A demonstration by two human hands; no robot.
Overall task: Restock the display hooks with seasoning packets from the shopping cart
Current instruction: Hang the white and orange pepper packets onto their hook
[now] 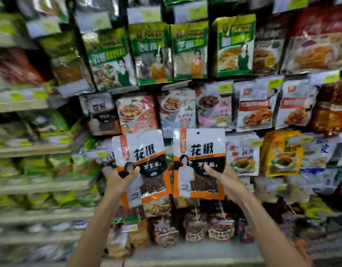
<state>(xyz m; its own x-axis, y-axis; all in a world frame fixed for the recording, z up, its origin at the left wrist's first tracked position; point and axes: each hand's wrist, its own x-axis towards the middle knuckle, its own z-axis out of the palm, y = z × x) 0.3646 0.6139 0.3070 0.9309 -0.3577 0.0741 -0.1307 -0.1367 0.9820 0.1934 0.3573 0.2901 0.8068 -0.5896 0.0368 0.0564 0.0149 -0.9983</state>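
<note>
Two matching seasoning packets, white on top with black characters, orange trim and a clear window of dark peppercorns, are held up side by side before the display wall. My left hand (121, 178) grips the left packet (142, 160) at its lower left, thumb over the front. My right hand (223, 177) grips the right packet (200, 157) at its lower right, thumb on the label. The right packet's hang hole is at its top centre. A similar dark packet (100, 112) hangs on the wall up and to the left. The hooks themselves are hidden behind packets.
Rows of hanging packets cover the wall: green ones (152, 53) above, pink and white ones (255, 106) in the middle, netted bags (195, 226) low down. Shelves of green bags (31, 164) run along the left. The shopping cart is out of view.
</note>
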